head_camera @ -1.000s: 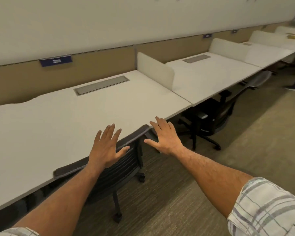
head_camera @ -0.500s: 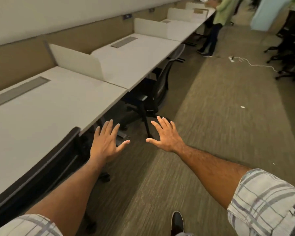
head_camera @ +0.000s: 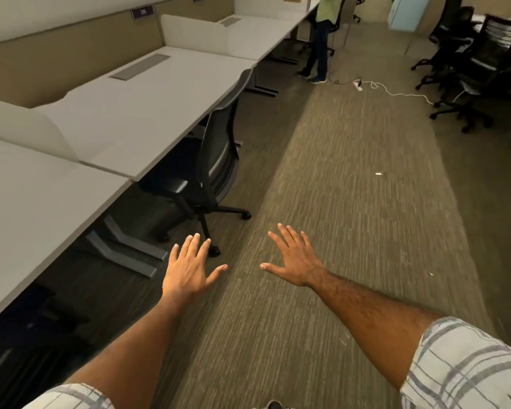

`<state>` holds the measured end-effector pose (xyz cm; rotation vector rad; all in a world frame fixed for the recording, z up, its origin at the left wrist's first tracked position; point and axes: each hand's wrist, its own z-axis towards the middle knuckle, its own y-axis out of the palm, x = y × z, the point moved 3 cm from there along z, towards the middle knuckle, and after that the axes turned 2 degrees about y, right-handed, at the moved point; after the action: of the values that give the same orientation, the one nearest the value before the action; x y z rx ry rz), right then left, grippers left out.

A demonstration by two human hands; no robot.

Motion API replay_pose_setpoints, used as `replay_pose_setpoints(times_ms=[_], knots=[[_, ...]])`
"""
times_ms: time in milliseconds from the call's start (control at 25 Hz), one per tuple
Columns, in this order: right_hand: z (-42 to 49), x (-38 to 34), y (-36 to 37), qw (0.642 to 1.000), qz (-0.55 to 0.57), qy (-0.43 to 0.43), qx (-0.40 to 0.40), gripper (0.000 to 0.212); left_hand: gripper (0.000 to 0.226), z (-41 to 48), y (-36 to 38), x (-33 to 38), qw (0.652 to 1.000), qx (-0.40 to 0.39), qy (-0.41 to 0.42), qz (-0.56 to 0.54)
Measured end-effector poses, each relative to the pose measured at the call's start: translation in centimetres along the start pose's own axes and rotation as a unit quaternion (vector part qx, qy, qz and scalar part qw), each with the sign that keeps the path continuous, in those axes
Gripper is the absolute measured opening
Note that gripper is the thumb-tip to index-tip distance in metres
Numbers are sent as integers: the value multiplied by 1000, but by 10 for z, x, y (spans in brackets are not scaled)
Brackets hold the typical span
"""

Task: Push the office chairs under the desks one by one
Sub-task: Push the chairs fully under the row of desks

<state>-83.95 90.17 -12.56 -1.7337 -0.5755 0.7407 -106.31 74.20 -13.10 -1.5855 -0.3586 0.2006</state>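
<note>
Left hand (head_camera: 189, 270) and right hand (head_camera: 295, 261) are hovering apart above the carpet (head_camera: 351, 231), fingers spreading wide, palms down, gripping nothing. The office chair (head_camera: 216, 160) is standing ahead of them, seat tucking under the desk (head_camera: 136, 107), backrest sitting at its front edge.

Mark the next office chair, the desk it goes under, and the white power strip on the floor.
office chair (head_camera: 219, 143): head view, middle of the backrest.
desk (head_camera: 148, 95): head view, bare part of the top.
white power strip (head_camera: 358, 84): head view, its body at the cable's end.
</note>
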Motion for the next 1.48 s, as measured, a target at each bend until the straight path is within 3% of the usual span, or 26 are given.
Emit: replay_pose_setpoints(times_ms=[360,640,880,1200,1480], knots=[[153,69,-51,999,28,11,39,135,93,207,-41,-14,998,51,46,14],[323,89,-143,997,10,-7,72,110,98,378,-87,-54,996,87,16,4],[449,112,-220,991,0,-41,126,88,92,494,-136,-66,982,188,-28,-21],[626,157,-278,982,-26,-137,124,87,95,590,-134,-54,965,198,-153,-81],[768,179,-305,960,-23,-270,65,86,106,643,-112,-18,940,116,-318,-39]])
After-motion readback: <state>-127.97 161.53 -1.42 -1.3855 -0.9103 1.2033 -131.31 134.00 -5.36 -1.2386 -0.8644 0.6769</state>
